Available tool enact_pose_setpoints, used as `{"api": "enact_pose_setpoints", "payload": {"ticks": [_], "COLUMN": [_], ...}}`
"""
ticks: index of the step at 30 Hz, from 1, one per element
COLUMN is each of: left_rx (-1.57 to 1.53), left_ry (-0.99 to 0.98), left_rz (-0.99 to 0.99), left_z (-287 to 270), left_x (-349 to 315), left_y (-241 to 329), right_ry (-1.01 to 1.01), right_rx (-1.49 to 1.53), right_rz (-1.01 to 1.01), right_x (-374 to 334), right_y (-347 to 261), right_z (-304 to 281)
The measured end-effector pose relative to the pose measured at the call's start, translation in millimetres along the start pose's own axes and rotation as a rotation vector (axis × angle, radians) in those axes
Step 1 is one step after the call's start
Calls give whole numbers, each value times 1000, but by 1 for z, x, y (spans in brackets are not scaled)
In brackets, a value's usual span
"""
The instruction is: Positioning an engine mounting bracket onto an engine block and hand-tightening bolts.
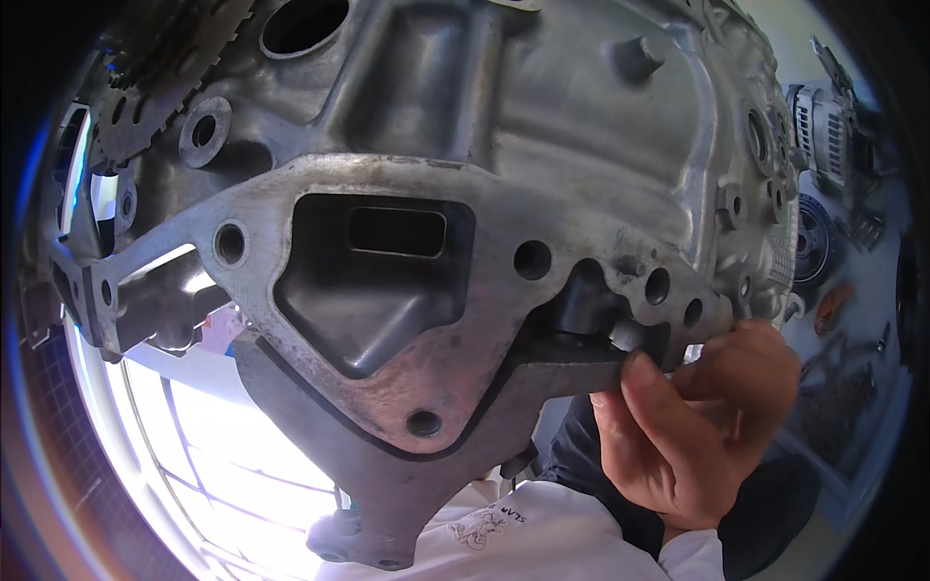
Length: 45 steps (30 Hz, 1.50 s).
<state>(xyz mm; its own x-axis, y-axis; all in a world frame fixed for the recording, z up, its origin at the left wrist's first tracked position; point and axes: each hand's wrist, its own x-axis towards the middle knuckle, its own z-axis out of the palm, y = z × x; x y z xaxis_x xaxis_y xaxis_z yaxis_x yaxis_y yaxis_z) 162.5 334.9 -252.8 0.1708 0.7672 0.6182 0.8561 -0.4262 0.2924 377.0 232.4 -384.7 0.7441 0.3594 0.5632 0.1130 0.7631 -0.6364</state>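
A large grey cast-metal engine block (581, 126) fills most of the head view. Across its lower front runs a flat flange (254, 286) with several bolt holes and a recessed pocket. Below the flange, a grey metal bracket (417, 499) follows its V-shaped outline, leaving a dark gap between them. My right hand (697, 416) is closed at the bracket's right end, its thumb pressed to the metal edge. Other fingers curl beside the block's lower right corner, and their tips are hidden. My left hand does not show.
A toothed metal wheel (165, 92) sits at the upper left. An alternator-like part (821, 131) and a dark round pulley (814, 242) lie on the surface at right, near an orange-brown piece (832, 308). Bright light comes through on the lower left.
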Motion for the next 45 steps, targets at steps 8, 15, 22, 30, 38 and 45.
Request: {"api": "enact_pose_setpoints", "payload": {"ticks": [8, 15, 22, 30, 38, 45], "left_rx": [-4, -162, -462, -815, -593, -751], "left_ry": [-58, -131, -182, -144, -119, -166], "left_rz": [-14, -51, -50, -61, 42, -12], "left_z": [4, 37, 78, 45, 33, 28], "left_x": [7, -10, -53, -64, -64, -64], "left_y": [-3, 1, 31, 55, 57, 50], "right_ry": [-88, -36, 202, 66, 39, 116], "right_rx": [-40, 60, 187, -267, -118, -431], "right_rz": [-93, 27, 154, 19, -510, -474], "right_x": [6, 10, 11, 11, -7, 4], "right_y": [2, 1, 0, -33, -123, -131], "right_z": [-7, -11, -5, -7, 35, 78]}}
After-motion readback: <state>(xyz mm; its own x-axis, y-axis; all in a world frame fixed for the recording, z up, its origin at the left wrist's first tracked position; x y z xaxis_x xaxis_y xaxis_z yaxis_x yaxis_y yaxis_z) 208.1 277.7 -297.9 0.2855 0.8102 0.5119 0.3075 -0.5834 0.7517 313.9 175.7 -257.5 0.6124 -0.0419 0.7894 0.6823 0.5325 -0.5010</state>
